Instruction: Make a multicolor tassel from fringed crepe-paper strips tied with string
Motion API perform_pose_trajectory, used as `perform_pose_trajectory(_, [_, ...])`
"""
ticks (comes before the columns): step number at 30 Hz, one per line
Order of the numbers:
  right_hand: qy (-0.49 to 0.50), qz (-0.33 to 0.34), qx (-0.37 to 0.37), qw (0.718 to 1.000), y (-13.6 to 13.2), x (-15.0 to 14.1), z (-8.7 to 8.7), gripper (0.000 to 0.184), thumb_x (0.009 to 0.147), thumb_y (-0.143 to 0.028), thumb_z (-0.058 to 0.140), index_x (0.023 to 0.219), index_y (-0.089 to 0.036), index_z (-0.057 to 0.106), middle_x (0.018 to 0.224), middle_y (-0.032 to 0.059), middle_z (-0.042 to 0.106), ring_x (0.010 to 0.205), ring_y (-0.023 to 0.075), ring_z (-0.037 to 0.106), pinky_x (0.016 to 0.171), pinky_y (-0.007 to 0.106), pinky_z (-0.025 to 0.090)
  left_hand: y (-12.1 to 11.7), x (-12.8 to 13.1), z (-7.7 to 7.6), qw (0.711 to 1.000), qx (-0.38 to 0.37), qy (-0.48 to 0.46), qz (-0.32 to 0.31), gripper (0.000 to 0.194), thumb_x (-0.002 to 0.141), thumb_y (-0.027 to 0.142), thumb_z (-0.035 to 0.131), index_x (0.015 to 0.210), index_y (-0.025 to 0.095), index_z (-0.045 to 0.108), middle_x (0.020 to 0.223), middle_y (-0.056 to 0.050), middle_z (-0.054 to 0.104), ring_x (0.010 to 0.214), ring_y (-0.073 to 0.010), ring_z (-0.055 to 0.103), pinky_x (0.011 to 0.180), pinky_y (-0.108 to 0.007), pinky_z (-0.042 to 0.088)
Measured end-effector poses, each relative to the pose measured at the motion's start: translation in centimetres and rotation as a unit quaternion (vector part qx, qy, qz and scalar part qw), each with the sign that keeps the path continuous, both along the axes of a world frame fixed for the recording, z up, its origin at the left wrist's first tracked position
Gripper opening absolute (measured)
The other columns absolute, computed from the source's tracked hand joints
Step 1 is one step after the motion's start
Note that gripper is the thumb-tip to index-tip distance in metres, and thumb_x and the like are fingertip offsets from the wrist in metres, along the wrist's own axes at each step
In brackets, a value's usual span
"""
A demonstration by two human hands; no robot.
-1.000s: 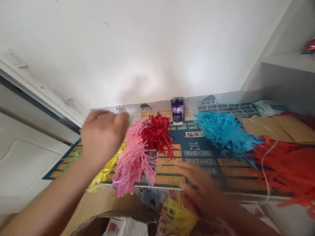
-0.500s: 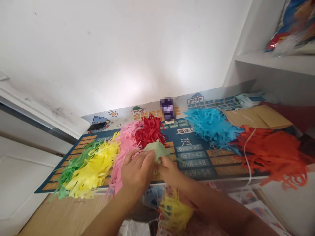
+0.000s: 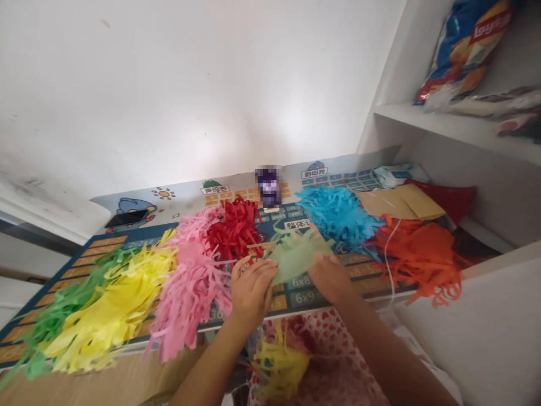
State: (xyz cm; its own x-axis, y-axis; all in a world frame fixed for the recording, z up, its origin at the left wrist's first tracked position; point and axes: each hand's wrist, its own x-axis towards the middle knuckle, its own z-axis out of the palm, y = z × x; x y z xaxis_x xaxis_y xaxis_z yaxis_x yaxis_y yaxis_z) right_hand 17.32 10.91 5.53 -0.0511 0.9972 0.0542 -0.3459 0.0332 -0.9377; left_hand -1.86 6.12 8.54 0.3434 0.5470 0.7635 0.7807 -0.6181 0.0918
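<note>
A pale green fringed paper piece (image 3: 298, 256) is spread between my two hands above the table mat. My left hand (image 3: 252, 288) grips its left end, fingers curled over the edge. At the opposite end, my right hand (image 3: 330, 275) pinches the paper near its lower edge. Thin strips stick out from the paper's top and sides. Just beyond my left hand lies a dark red fringed bunch (image 3: 234, 231), and a pink fringed bunch (image 3: 194, 287) is to the left. Blue fringed paper (image 3: 338, 217) rests behind my right hand.
Yellow (image 3: 114, 304) and green fringed paper (image 3: 71, 299) cover the table's left side. Orange fringed paper (image 3: 422, 254) and a brown paper sheet (image 3: 406, 201) lie at right. A phone (image 3: 269, 189) leans by the wall. A chip bag (image 3: 469, 48) stands on the shelf (image 3: 465, 127).
The pale green paper has been spread out wider, with my hands farther apart. My right hand has moved to the right. The camera view has shifted toward the right.
</note>
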Motion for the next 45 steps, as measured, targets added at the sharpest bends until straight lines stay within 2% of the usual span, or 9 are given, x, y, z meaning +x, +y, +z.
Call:
perform_pose_trajectory(7, [0.081,-0.056,-0.023,0.995,-1.9,2.1,-1.0,0.061,0.084,-0.051,0.06,0.139,-0.027,0.05,0.135,0.006,0.059,0.126,0.0257,0.053,0.108,0.047,0.041,1.6,1.8,-4.8,0.985,-0.15,0.025,0.078,0.049,0.071,0.001,0.049,0.113,0.023,0.061,0.106,-0.004,0.075,0.103,-0.0229,0.065,0.105,-0.05,0.028])
perform_pose_trajectory(13, [-0.056,-0.152,-0.064,0.985,-2.0,7.9,-2.7,0.069,0.078,-0.041,0.07,0.14,-0.025,0.045,0.134,0.0099,0.058,0.123,0.0265,0.055,0.107,0.049,0.041,0.8,1.3,-6.3,0.97,-0.219,0.077,0.075,0.045,0.072,0.004,0.056,0.11,0.026,0.066,0.115,-0.003,0.073,0.112,-0.0255,0.059,0.11,-0.054,0.021])
perform_pose_trajectory(16, [-0.162,-0.336,0.015,0.928,-2.4,10.8,-1.7,0.066,0.079,-0.04,0.069,0.137,-0.023,0.045,0.134,0.0122,0.055,0.123,0.0283,0.054,0.105,0.052,0.042,0.5,1.5,-6.3,0.968,-0.231,0.075,0.069,0.043,0.07,0.005,0.058,0.107,0.026,0.068,0.114,-0.003,0.073,0.113,-0.0265,0.059,0.111,-0.055,0.02])
perform_pose_trajectory(19, [-0.326,-0.454,0.197,0.806,-4.0,10.8,-0.1,0.068,0.083,-0.032,0.065,0.144,-0.026,0.034,0.146,0.0132,0.04,0.133,0.0293,0.042,0.108,0.054,0.036,0.5,2.0,-5.9,0.966,-0.239,0.066,0.075,0.043,0.069,0.005,0.057,0.105,0.025,0.068,0.11,-0.004,0.074,0.111,-0.0273,0.06,0.112,-0.057,0.018])
perform_pose_trajectory(22, [-0.477,-0.329,0.355,0.734,-5.8,7.5,-0.1,0.067,0.084,-0.032,0.064,0.145,-0.028,0.035,0.146,0.0112,0.042,0.134,0.0285,0.041,0.108,0.051,0.036,0.6,2.9,-5.4,0.966,-0.236,0.06,0.083,0.04,0.069,0.005,0.056,0.103,0.023,0.069,0.104,-0.005,0.075,0.108,-0.0275,0.061,0.111,-0.057,0.018])
perform_pose_trajectory(26, [-0.576,-0.083,0.369,0.725,-5.7,2.8,-3.4,0.038,0.085,-0.021,0.056,0.123,-0.023,0.058,0.12,0.0076,0.067,0.113,0.0237,0.061,0.112,0.048,0.03,0.9,3.2,-5.3,0.968,-0.225,0.062,0.093,0.037,0.072,0.006,0.055,0.102,0.024,0.069,0.103,-0.005,0.075,0.109,-0.0269,0.061,0.112,-0.055,0.018])
perform_pose_trajectory(35, [-0.568,0.016,0.369,0.736,-1.6,3.4,-4.8,0.039,0.077,-0.005,0.049,0.108,-0.022,0.065,0.111,0.0045,0.072,0.1,0.0169,0.065,0.116,0.043,0.017,-1.4,-6.1,-1.6,0.909,-0.227,0.091,0.337,0.045,0.08,0.014,0.056,0.122,0.026,0.061,0.134,-0.012,0.06,0.13,-0.0375,0.044,0.107,-0.066,0.021])
perform_pose_trajectory(41, [-0.6,0.086,0.343,0.718,-1.8,2.7,-3.8,0.029,0.085,-0.013,0.051,0.108,-0.022,0.066,0.111,0.0078,0.072,0.103,0.0206,0.064,0.11,0.047,0.024,-3.7,1.2,-1.1,0.959,-0.256,0.117,0.034,0.053,0.088,0.03,0.056,0.139,0.022,0.042,0.135,-0.012,0.059,0.13,-0.026,0.049,0.116,-0.051,0.024])
perform_pose_trajectory(45, [-0.592,0.111,0.351,0.717,-1.4,4.0,-3.8,0.024,0.09,-0.016,0.051,0.106,-0.023,0.067,0.101,0.0059,0.074,0.101,0.0205,0.065,0.107,0.046,0.026,-1.6,4.5,-4.3,0.946,-0.307,0.094,0.057,0.032,0.091,0.014,0.047,0.12,0.021,0.057,0.099,-0.007,0.073,0.098,-0.022,0.066,0.109,-0.05,0.032])
